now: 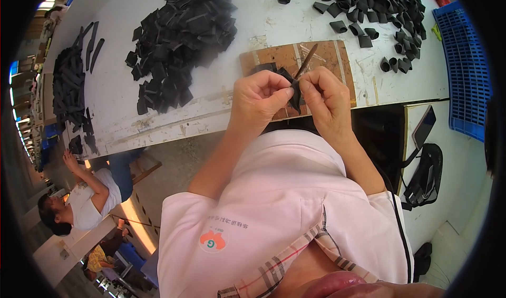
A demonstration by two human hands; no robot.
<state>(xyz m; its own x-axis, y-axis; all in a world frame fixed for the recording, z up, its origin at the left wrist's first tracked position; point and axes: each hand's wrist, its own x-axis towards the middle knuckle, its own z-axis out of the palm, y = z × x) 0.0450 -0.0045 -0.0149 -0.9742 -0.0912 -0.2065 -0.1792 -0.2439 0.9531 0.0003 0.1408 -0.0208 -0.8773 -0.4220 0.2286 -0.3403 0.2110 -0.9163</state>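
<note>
Both hands (292,95) pinch black piece (294,95) over table edge (211,119).

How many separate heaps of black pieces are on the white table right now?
3: flat pieces at centre-left, curled pieces top right, long strips at the far left. More may lie beyond the frame.

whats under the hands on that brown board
Under the left hand and right hand, the brown board shows bare wood and tape strips. The hands pinch a black piece and thin stick; the board's near part is covered.
</note>
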